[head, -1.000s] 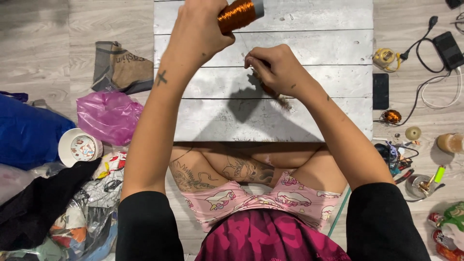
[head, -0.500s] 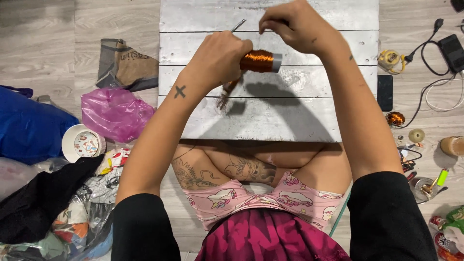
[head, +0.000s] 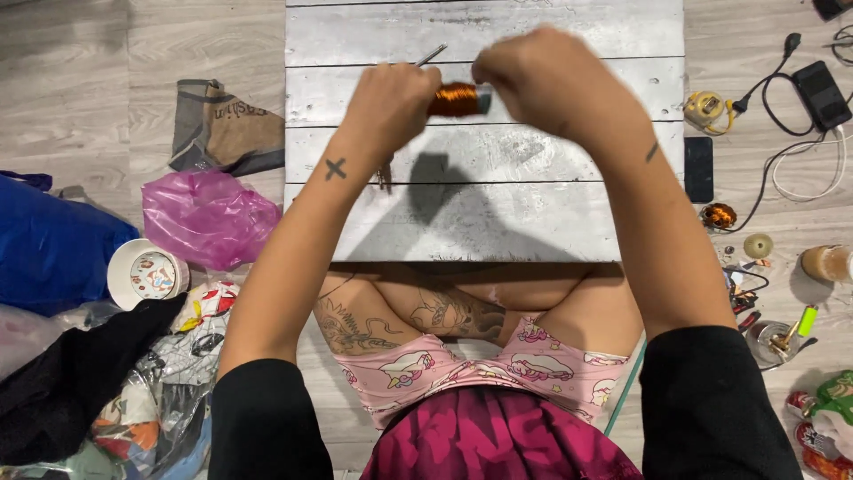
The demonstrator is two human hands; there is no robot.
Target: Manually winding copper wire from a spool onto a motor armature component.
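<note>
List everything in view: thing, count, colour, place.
copper wire spool: one, orange, between both hands
metal rod: one, grey, sticking up from left hand
wooden board: one, whitewashed, over the lap
plastic bag: one, pink, floor left
bowl: one, white, floor left
phone: one, black, right of board
lighter: one, green, floor right
left hand: closed around the spool's left end
right hand: closed at the spool's right end
</note>
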